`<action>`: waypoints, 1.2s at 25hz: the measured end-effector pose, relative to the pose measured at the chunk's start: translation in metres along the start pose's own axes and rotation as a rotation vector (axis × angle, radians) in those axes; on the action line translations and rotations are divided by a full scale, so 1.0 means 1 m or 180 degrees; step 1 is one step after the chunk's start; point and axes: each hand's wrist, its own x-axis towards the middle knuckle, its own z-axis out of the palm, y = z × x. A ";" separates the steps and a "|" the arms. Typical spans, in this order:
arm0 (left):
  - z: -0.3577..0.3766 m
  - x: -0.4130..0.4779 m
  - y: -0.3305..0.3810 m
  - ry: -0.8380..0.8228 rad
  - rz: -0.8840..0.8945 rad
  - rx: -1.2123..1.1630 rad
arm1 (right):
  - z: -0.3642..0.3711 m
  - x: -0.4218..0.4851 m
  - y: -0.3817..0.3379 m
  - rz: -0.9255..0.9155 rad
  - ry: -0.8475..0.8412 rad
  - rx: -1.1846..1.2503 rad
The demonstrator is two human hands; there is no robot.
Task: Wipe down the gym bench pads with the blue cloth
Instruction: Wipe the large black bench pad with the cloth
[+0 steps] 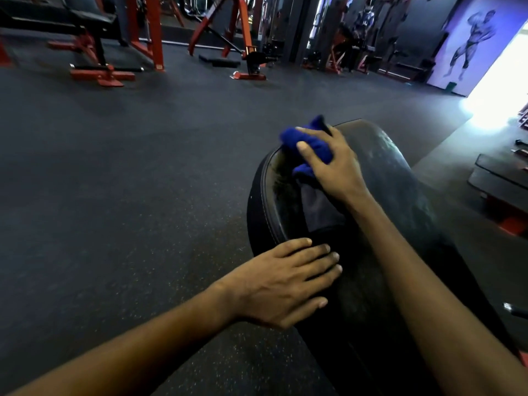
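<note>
the right hand [328, 167] held the blue cloth [294, 137] in a curled grip at the far end of the black bench pad [400, 178]. the left hand [285, 278] lay flat on the pad's near edge, grip wide. the right forearm hid part of the pad. red frames [145, 32] and another bench [85, 15] stood across the dark floor [143, 181].

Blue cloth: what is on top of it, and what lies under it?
The right hand grips the blue cloth from above. Under it is the black bench pad; the patch directly beneath is covered and unseen.
</note>
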 end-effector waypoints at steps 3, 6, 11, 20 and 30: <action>0.010 0.001 -0.005 0.0149 0.0140 0.0077 | 0.008 -0.001 -0.031 -0.1061 -0.0721 -0.0103; 0.017 0.000 -0.004 0.0330 0.0178 0.0260 | 0.010 0.025 -0.018 -0.1120 -0.0624 0.0160; 0.014 0.008 0.013 0.0273 -0.0058 0.0196 | 0.015 0.052 -0.023 -0.0132 -0.0281 -0.0033; 0.021 0.008 0.019 0.0217 0.0066 0.0239 | 0.020 0.013 -0.031 -0.0880 -0.0214 0.0244; 0.022 0.007 0.020 0.0155 -0.0038 -0.0173 | 0.012 -0.029 -0.053 -0.1340 -0.0666 -0.0234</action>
